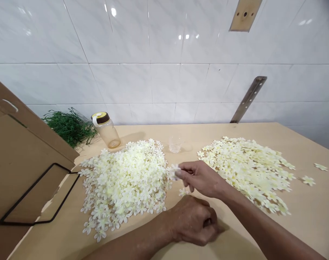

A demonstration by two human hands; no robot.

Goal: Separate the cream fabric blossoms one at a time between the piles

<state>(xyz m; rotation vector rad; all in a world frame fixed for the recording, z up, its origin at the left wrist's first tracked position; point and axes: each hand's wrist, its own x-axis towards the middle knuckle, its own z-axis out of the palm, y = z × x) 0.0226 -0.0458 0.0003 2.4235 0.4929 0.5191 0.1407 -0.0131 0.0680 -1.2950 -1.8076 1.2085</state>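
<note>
Beside whiter pile (129, 177), right hand's (201, 177) flower (174, 171) blurred; left fist's (194, 221) inside hidden.

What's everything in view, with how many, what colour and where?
left pile: one, white-yellow flowers, left of centre
right pile: one, pale yellow flowers, right
loose flowers: two, pale yellow, far right
stray flower: one, pale, near the fist
held flower: one, white, right fingertips
bottle: one, clear amber, brown-yellow lid, behind left pile
cup: one, clear, between piles
greenery: one bunch, green, back left
cardboard: brown, left edge
cord: one, white, on cardboard
frame: one, black, lower left
bracket: one, metallic, wall
plate: one, tan, wall
wall: one, white tiles, back
table: one, tan, beneath
hands: left, right
</note>
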